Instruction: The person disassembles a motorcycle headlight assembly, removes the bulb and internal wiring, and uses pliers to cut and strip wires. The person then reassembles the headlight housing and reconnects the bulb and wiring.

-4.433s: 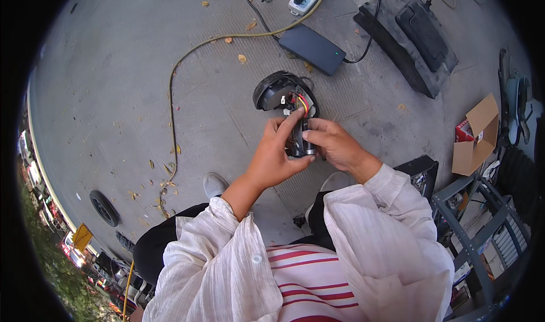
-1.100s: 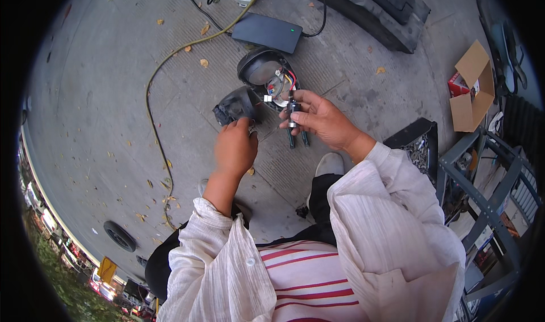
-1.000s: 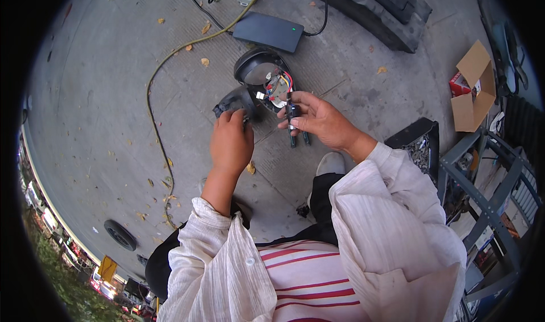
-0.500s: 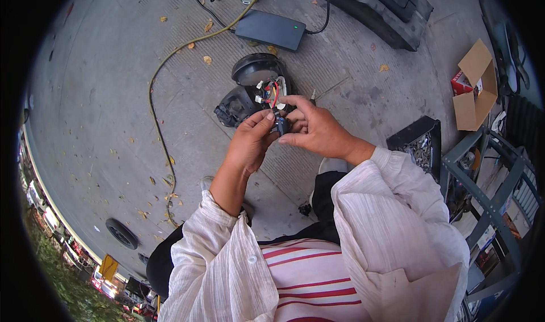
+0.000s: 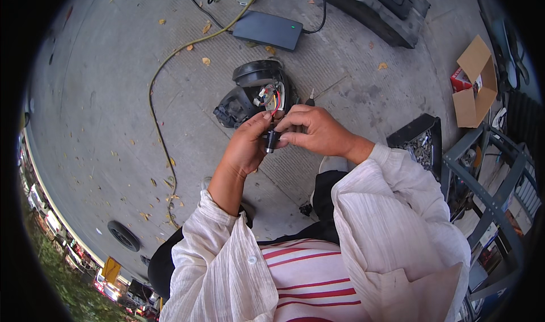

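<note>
Between my hands is a small black cylindrical switch (image 5: 271,142) with a silver end, which looks like a key switch. The fingers of my left hand (image 5: 248,143) close on its upper left side, by the wires. My right hand (image 5: 318,130) pinches it from the right with thumb and bent fingers. Red and yellow wires (image 5: 276,100) run from there up into an opened black housing (image 5: 258,74) on the ground. White connectors show inside the housing. Just beyond my right knuckles is a thin key-like piece (image 5: 311,99) with a metal tip; whether I hold it is unclear.
A black charger (image 5: 268,30) with a green light lies ahead, its cable by a yellowish cord (image 5: 164,58). Black plastic panels (image 5: 372,10) lie far right. On the right are an open carton (image 5: 479,86), a tray of small metal parts (image 5: 417,143) and a metal frame (image 5: 482,180).
The switch has turned in my hands, so its silver end now points down toward me. My right fingers have curled in closer around it, and the wires have shifted slightly.
</note>
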Motion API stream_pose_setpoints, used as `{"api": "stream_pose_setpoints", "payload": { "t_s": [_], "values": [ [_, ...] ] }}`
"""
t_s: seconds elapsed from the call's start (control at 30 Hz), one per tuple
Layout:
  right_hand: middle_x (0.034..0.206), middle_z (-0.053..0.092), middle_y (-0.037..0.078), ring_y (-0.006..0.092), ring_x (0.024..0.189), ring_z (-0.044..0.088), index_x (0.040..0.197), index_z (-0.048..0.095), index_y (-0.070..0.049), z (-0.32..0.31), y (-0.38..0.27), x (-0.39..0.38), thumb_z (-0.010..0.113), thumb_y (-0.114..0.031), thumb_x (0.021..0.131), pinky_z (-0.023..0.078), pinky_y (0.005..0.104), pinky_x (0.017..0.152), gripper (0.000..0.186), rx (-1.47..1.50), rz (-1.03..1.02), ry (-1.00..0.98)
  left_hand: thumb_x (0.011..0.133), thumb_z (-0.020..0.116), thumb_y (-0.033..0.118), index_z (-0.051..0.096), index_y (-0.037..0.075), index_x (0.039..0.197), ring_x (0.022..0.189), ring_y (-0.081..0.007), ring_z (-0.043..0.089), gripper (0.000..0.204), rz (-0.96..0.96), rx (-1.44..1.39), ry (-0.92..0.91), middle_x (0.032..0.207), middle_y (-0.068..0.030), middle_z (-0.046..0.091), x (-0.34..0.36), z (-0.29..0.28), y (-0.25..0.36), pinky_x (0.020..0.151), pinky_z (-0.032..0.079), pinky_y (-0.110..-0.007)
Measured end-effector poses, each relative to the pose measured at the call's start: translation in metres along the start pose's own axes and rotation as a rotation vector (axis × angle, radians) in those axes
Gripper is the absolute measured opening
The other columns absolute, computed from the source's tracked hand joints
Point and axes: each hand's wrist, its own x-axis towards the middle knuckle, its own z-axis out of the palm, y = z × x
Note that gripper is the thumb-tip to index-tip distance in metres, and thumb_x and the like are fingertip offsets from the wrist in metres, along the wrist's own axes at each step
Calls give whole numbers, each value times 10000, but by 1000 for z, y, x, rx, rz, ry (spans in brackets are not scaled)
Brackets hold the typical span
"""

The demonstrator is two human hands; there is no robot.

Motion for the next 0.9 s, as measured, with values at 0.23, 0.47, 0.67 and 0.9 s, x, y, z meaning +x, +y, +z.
{"api": "stream_pose_setpoints", "payload": {
  "t_s": [0.23, 0.47, 0.67, 0.9],
  "values": [
    [900, 619, 107, 239, 796, 635, 1080, 667, -68, -4, 26, 10, 665, -97, 851, 505, 365, 727, 230, -125, 267, 258, 1027, 526, 189, 585, -1, 1251, 878, -131, 613, 299, 69, 253, -1, 960, -54, 671, 8, -18, -10, 823, 490, -283],
    [938, 598, 92, 287, 845, 623, 1193, 672, -179, -3, 38, 29, 639, -98, 873, 506, 397, 732, 331, -357, 51, 153, 997, 498, 155, 603, 23, 1193, 932, -149, 619, 259, 52, 387, 55, 1044, -73, 701, 9, -29, -14, 766, 457, -273],
    [947, 615, 75, 309, 874, 633, 1152, 688, -196, -4, 49, 47, 667, -215, 891, 514, 409, 737, 262, -536, -11, 27, 1006, 519, 193, 604, 19, 1134, 936, -164, 629, 232, 28, 558, 50, 1070, -78, 695, 13, -38, -18, 795, 481, -304],
    [940, 652, 97, 321, 889, 653, 1076, 681, -123, 9, 36, 56, 646, -211, 912, 511, 421, 748, 190, -502, -20, 47, 1030, 537, 233, 599, 11, 1108, 725, -160, 666, 243, 280, 558, 315, 885, -70, 686, 28, -37, -33, 664, 519, -289]
  ]
}}
